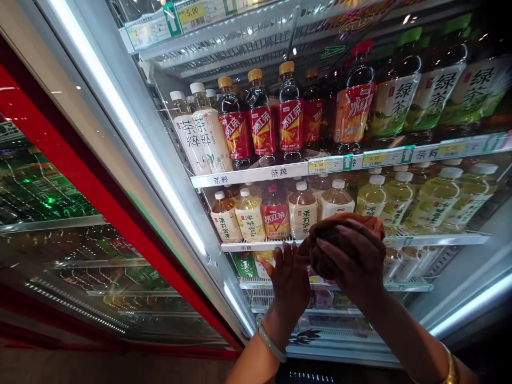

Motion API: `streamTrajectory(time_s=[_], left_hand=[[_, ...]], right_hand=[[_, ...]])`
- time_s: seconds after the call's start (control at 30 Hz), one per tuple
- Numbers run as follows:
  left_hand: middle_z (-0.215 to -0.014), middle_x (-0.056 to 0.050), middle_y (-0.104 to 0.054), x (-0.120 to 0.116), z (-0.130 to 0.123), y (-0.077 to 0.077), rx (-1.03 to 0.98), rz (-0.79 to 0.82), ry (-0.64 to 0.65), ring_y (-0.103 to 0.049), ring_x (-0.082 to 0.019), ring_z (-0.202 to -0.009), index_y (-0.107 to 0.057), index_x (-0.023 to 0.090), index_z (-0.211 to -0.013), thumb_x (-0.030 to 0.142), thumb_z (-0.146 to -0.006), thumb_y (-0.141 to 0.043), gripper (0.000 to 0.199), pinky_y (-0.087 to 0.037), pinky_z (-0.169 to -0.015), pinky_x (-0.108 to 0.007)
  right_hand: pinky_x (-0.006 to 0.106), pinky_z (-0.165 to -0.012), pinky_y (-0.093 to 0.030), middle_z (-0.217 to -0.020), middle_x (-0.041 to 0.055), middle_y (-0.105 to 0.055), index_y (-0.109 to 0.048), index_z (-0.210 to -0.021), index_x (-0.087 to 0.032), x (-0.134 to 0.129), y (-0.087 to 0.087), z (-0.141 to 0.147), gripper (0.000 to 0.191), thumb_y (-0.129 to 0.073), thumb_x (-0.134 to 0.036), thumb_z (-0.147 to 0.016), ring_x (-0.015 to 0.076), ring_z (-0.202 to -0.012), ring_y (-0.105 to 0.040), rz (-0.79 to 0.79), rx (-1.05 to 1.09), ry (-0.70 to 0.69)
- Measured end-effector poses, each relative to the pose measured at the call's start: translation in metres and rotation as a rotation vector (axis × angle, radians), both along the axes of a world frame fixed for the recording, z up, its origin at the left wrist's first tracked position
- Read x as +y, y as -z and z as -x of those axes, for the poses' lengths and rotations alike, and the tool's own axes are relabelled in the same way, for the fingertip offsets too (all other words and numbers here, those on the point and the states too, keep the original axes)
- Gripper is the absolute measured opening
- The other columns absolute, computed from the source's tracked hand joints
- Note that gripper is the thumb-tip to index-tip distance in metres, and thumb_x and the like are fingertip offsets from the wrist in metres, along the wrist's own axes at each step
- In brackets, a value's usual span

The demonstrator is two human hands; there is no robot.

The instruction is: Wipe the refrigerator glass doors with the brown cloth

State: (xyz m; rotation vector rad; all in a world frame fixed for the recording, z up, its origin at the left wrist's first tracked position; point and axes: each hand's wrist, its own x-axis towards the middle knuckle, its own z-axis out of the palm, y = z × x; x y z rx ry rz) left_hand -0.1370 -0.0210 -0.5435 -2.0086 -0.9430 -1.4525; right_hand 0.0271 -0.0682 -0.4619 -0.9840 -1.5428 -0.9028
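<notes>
My right hand (pixel 356 261) is closed around a bunched brown-red cloth (pixel 326 232) in front of the fridge's middle shelves. Its fingers lie over the front of the cloth. Beside it, my left hand (pixel 288 277) is raised with its fingers spread, near the lower shelf edge. The thumb side of that hand comes close to the cloth; whether it touches is not clear. Behind the hands, a red-labelled tea bottle (pixel 276 213) and a white-labelled bottle (pixel 303 210) stand upright on the shelf.
Several iced tea bottles (pixel 262 120) and green tea bottles (pixel 398 90) line the upper shelf. A white shelf edge (pixel 256 175) carries price tags. At left runs the red door frame (pixel 132 224), with a bright light strip (pixel 120 117) along the fridge's side.
</notes>
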Motion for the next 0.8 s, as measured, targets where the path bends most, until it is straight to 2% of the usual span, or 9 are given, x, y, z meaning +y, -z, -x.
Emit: streamTrajectory(time_s=[0.13,0.23,0.3,0.4,0.5,0.57,0.63,0.73,0.8], left_hand=[[-0.175,-0.011,-0.016,-0.005,-0.004,0.003,0.009,-0.007,0.04,-0.009,-0.026,-0.165,-0.023,0.012,-0.167,0.013,-0.103,-0.045,0.067,-0.003,-0.137,-0.051],[-0.174,-0.011,-0.023,-0.007,-0.01,0.011,0.041,0.006,0.052,-0.011,-0.023,-0.165,-0.025,0.011,-0.166,0.014,-0.103,-0.043,0.065,0.005,-0.136,-0.053],[-0.171,-0.01,-0.031,-0.009,-0.018,0.015,0.064,0.001,0.065,-0.011,-0.022,-0.165,-0.03,0.013,-0.165,0.013,-0.102,-0.044,0.064,0.008,-0.135,-0.056],[-0.17,-0.008,-0.035,-0.011,-0.035,0.01,0.069,-0.036,0.079,-0.011,-0.023,-0.165,-0.035,0.014,-0.163,0.008,-0.096,-0.05,0.069,0.007,-0.135,-0.056],[-0.167,-0.009,-0.041,-0.012,-0.05,0.0,0.031,-0.036,0.097,-0.01,-0.022,-0.165,-0.035,0.017,-0.163,0.003,-0.092,-0.054,0.075,0.011,-0.134,-0.057],[-0.165,-0.008,-0.043,-0.013,-0.056,-0.004,0.011,-0.016,0.112,-0.01,-0.022,-0.165,-0.035,0.018,-0.163,0.003,-0.092,-0.055,0.076,0.015,-0.133,-0.057],[-0.168,-0.006,-0.038,-0.013,-0.059,-0.002,0.003,-0.005,0.119,-0.01,-0.022,-0.165,-0.035,0.02,-0.164,0.005,-0.094,-0.054,0.074,0.017,-0.132,-0.054],[-0.172,-0.007,-0.023,-0.015,-0.06,0.005,0.032,0.007,0.117,-0.01,-0.023,-0.165,-0.03,0.017,-0.165,0.009,-0.096,-0.053,0.073,0.014,-0.133,-0.051],[-0.173,-0.008,-0.019,-0.016,-0.061,0.01,0.062,0.028,0.112,-0.008,-0.024,-0.166,-0.028,0.015,-0.165,0.012,-0.097,-0.053,0.073,0.014,-0.133,-0.052]], right_hand=[[0.05,-0.116,-0.051,-0.123,0.0027,-0.062,-0.075,-0.116,-0.04,-0.013,0.061,-0.001,0.045,-0.078,-0.012,-0.082,0.0255,-0.128,-0.059,0.068,-0.018,0.007],[0.048,-0.112,-0.055,-0.118,0.0037,-0.066,-0.077,-0.115,-0.039,-0.025,0.092,-0.01,0.042,-0.071,-0.01,-0.085,0.0247,-0.121,-0.064,0.13,-0.015,-0.027],[0.051,-0.116,-0.052,-0.122,0.0039,-0.066,-0.075,-0.119,-0.038,-0.027,0.084,-0.022,0.041,-0.071,-0.013,-0.087,0.0251,-0.126,-0.062,0.136,-0.009,-0.044],[0.06,-0.12,-0.045,-0.13,0.0037,-0.063,-0.073,-0.123,-0.038,-0.021,0.034,-0.042,0.044,-0.079,-0.018,-0.084,0.0288,-0.133,-0.058,0.092,0.036,-0.031],[0.063,-0.115,-0.047,-0.133,0.005,-0.059,-0.071,-0.124,-0.035,-0.014,-0.012,-0.053,0.047,-0.083,-0.019,-0.081,0.0328,-0.133,-0.058,0.045,0.044,-0.009],[0.061,-0.114,-0.049,-0.132,0.0057,-0.058,-0.072,-0.122,-0.034,-0.013,-0.015,-0.055,0.047,-0.082,-0.016,-0.081,0.033,-0.135,-0.056,0.027,0.03,0.006],[0.055,-0.114,-0.051,-0.13,0.0056,-0.057,-0.073,-0.119,-0.033,-0.018,0.006,-0.053,0.044,-0.081,-0.012,-0.081,0.0307,-0.137,-0.053,0.028,0.021,0.02],[0.047,-0.113,-0.053,-0.125,0.0059,-0.059,-0.074,-0.112,-0.03,-0.029,0.056,-0.051,0.032,-0.074,-0.011,-0.087,0.0268,-0.137,-0.053,0.068,0.032,0.031],[0.045,-0.113,-0.053,-0.124,0.0065,-0.06,-0.075,-0.11,-0.028,-0.035,0.077,-0.054,0.027,-0.069,-0.011,-0.09,0.026,-0.137,-0.053,0.107,0.03,0.025]])
